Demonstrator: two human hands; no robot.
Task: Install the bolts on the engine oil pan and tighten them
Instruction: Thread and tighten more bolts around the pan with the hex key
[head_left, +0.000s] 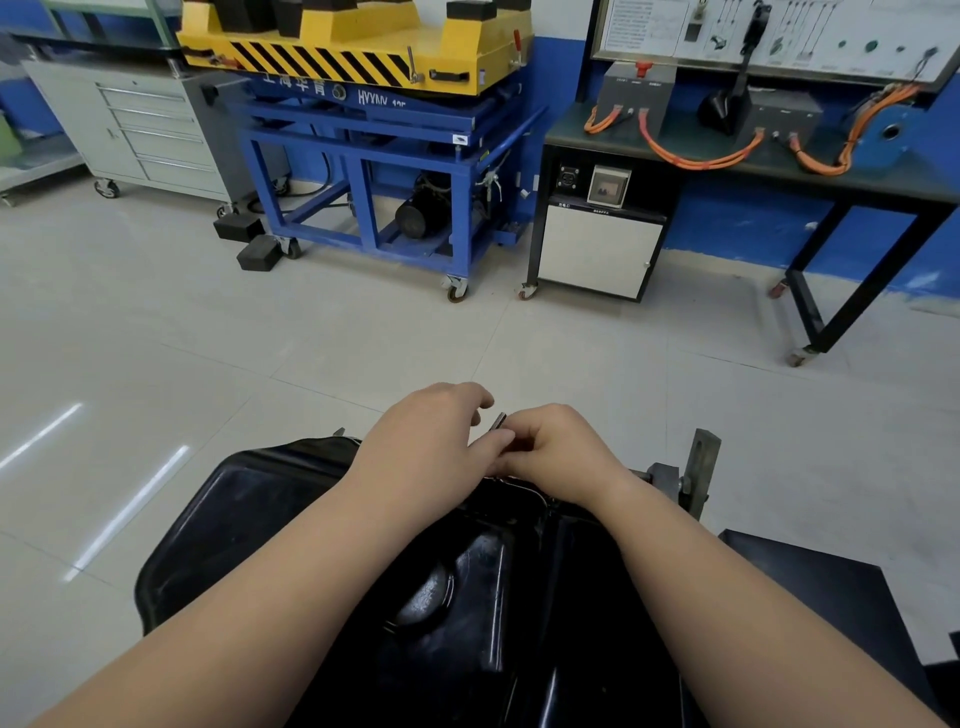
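Bolt (498, 422), small, stiff, likely slippery, is being pinched at its shank by right hand (558, 449) over far rim of pan (249, 499); left hand (431, 431) hold unclear.

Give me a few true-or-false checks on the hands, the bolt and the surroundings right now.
1. The left hand and right hand meet at the far rim of the black oil pan. True.
2. A small metal bolt sticks up between them. True.
3. The left hand holds a wrench. False: no wrench is in view.
4. The orange cables lie on the floor. False: they lie on the dark bench.
5. The oil pan sits on the grey drawer cabinet. False: the cabinet stands far back on the left.
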